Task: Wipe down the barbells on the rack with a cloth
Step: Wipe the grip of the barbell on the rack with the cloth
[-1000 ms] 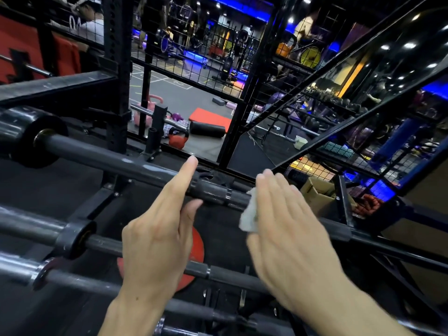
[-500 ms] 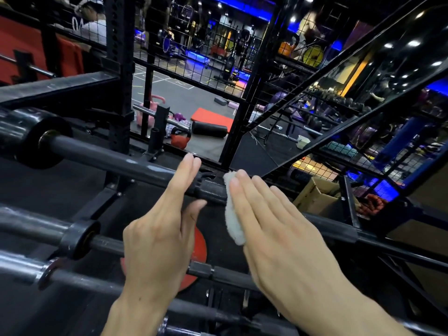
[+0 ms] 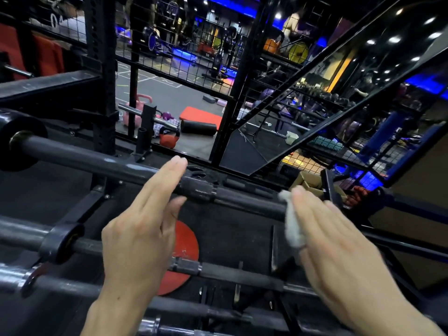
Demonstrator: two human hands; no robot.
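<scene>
Several dark barbells lie across the black rack. On the top barbell (image 3: 97, 163) my left hand (image 3: 138, 236) rests with straight fingers over the shaft near its knurled ring, thumb beneath. Further right on the same shaft, my right hand (image 3: 339, 251) presses a small white cloth (image 3: 292, 229) against it with straight fingers. The cloth hangs down past the bar, and my right thumb is hidden. A second barbell (image 3: 24, 236) and a third barbell (image 3: 242, 275) lie lower and nearer to me.
A red weight plate (image 3: 186, 243) lies on the floor under the bars. Black rack posts and wire mesh (image 3: 184, 44) stand behind. Beyond them lie a red kettlebell (image 3: 168, 141), a red mat (image 3: 201, 115) and a foam roller. A cardboard box (image 3: 308, 180) sits at the right.
My right hand slid the cloth left along the top bar towards my left hand, then back to the right, further out than before. My left hand stayed on the bar.
</scene>
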